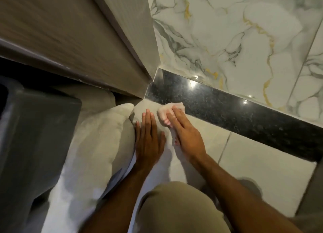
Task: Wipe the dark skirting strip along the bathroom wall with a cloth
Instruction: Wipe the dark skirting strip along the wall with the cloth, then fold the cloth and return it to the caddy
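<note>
The dark speckled skirting strip (227, 110) runs from the corner by the door frame down to the right, between the marble wall and the pale floor tiles. A crumpled pale pink cloth (165, 111) lies at the strip's lower edge near its left end. My right hand (185, 133) presses flat on the cloth, fingers pointing at the strip. Just left of it, my left hand (148, 138) rests flat on the floor tile with its fingers spread and holds nothing.
A white marble wall (236, 31) with gold veins rises behind the strip. A grey door frame (122, 40) meets the strip at the corner. A white bath mat (97, 145) and a dark fixture (35, 136) lie to the left. My knee (178, 208) is below.
</note>
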Motion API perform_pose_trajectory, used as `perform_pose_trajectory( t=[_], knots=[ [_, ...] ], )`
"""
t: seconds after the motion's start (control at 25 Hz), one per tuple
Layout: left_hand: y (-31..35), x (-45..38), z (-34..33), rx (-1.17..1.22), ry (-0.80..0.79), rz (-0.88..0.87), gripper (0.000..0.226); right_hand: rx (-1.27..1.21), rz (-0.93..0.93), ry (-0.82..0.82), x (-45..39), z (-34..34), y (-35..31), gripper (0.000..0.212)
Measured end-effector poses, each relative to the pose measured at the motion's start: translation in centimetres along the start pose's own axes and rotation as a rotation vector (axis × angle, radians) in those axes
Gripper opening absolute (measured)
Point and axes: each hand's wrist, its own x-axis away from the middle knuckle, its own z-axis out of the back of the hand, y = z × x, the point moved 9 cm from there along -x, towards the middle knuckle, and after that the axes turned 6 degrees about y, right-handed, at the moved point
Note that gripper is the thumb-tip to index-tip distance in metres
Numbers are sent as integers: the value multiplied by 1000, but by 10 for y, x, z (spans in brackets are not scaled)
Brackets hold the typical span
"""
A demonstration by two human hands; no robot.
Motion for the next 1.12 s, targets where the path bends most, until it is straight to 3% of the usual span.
perform_pose_trajectory(
  t=[0.08,0.24,0.48,0.64,0.88,1.12],
  knots=[
    [12,10,33,-3,-97,-5,73,-121,-184,-21,16,30,-18,63],
    [25,43,154,101,-99,-30,73,-522,-514,114,71,121,-76,49],
    [4,136,373,250,-167,-109,82,-520,-499,78,172,254,-229,53],
    [-26,205,457,285,-156,-182,70,-399,-474,102,226,297,-312,52],
    [-143,291,477,258,-233,-188,74,-295,-417,91,277,258,-425,44],
    [-302,268,468,172,-100,-149,68,-328,-442,-56,275,138,-522,36]
  ],
)
